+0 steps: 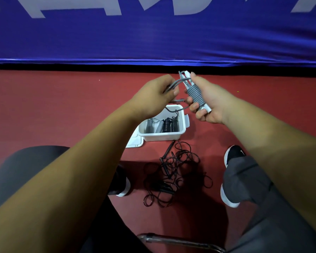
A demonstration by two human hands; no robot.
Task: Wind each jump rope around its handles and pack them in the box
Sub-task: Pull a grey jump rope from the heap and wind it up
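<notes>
A pair of slim white plastic handles [187,74], laid side by side and tilted, is gripped in the right hand [208,105]; its fingers are curled round the lower part of the bundle, and the thumb lies along the upper part. A thin grey jump rope [195,94] is coiled in tight turns around the middle of those handles; the bundle is held in the air, above and just beyond the box.

A loose length of the same grey rope runs leftward from the top of the handles into the left hand [157,95], where it is pinched between curled fingers and thumb; a slack strand hangs below that hand toward the box.

A rectangular white plastic box [161,136] stands on the smooth red floor [62,110]; inside it, wound grey bundles [150,125] are laid at the left and wound black bundles [169,125] at the right, side by side. A flat white lid [134,142] lies just beside the box's left near corner, partly hidden by the left forearm.

A tangled black jump rope with black handles [173,172] is spread on the floor nearer the person, between two black shoes with white soles [233,156]. A blue banner with pale letters [153,39] closes the far edge of the floor; a curved metal bar [181,241] is seen at the bottom edge.
</notes>
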